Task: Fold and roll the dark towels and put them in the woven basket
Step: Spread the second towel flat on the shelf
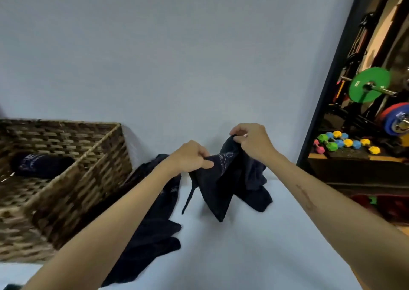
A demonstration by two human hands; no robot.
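pale blue-grey wall fills the upper view, and a white surface (pixel 232 245) is spread below it, meeting the wall behind the hands. a woven basket (pixel 66 190) is set on the surface at the far left, its near corner turned toward the viewer. inside the basket, against its left part, one rolled towel (pixel 42 164) is laid, dark with pale lettering on it.

to the right of the basket, a dark towel (pixel 221 183) is held up over the surface. its top edge is pinched by the left hand (pixel 190 157), thumb pressed against the cloth with fingers curled over it, and by the right hand (pixel 254 141), which is raised a little higher and farther from the basket, fingers curled round the upper corner. faint printed lettering is seen on the cloth between the two hands. the lower part of the towel hangs in folds, with a point reaching down to or just above the surface; whether it touches cannot be told. a thin dark strip hangs from its basket side.

just beside the basket, between it and the held towel, a second towel (pixel 155 234) is laid loose on the surface, partly hidden under the left forearm. more dark cloth (pixel 256 190) is heaped behind the held towel, on the side away from the basket.

well away from the basket, past a dark frame at the right edge, a green plate (pixel 367 86) on a bar and small coloured dumbbells (pixel 345 142) are seen.
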